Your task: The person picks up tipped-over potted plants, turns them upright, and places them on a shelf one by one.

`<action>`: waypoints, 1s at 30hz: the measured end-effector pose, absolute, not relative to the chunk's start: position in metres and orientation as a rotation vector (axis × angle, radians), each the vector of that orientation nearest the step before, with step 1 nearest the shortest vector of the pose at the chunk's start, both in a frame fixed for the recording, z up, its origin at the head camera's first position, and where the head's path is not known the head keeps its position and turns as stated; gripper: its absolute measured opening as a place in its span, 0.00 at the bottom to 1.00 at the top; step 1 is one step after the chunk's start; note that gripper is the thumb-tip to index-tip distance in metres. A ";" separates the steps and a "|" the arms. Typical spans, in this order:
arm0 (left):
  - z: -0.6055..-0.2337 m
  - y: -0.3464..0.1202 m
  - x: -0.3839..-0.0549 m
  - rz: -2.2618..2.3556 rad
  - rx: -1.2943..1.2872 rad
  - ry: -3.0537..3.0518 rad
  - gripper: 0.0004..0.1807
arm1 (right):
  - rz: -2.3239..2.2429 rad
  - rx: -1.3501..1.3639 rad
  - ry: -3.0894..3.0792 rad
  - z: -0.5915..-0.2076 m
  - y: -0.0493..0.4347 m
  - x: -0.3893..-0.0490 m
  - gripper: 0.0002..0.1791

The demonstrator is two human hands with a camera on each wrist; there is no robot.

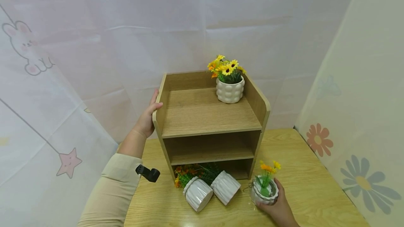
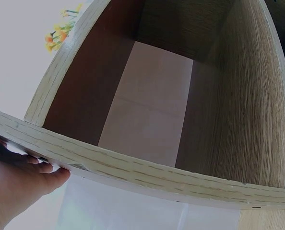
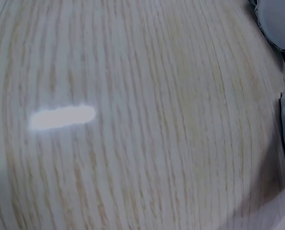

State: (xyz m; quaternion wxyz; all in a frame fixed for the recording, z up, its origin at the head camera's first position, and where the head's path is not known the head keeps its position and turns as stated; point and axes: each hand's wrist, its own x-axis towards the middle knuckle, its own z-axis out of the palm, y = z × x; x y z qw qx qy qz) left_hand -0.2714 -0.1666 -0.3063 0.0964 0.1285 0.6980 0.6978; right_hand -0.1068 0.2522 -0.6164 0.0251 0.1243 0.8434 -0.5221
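Note:
My left hand [image 1: 146, 120] grips the left side panel of a wooden shelf unit [image 1: 202, 129], its thumb over the panel's upper edge. In the left wrist view the fingers [image 2: 61, 176] lie against the panel's outer side. At the lower right, my right hand [image 1: 280, 204] holds a small white pot [image 1: 257, 197] of yellow and orange artificial flowers [image 1: 268, 168]. That pot is upright, gripped round its right side near the rim. The right wrist view shows mostly table, with pale pots [image 3: 281, 24] at its right edge.
A knobbly white pot [image 1: 230, 91] with yellow flowers stands on the unit's top, at the back right. Two ribbed white pots, one left [image 1: 198, 194] and one right [image 1: 225, 187], lie tipped before the bottom compartment. Patterned sheets [image 1: 142, 27] enclose the wooden table [image 1: 303, 181].

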 end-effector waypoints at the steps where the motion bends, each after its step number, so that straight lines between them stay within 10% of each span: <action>1: -0.306 -0.167 -0.271 2.068 0.381 2.067 0.43 | -1.604 0.393 2.610 -0.617 0.252 -0.107 0.73; 30: -0.306 -0.167 -0.271 2.068 0.378 2.069 0.42 | -1.755 0.491 2.534 -0.617 0.246 -0.106 0.71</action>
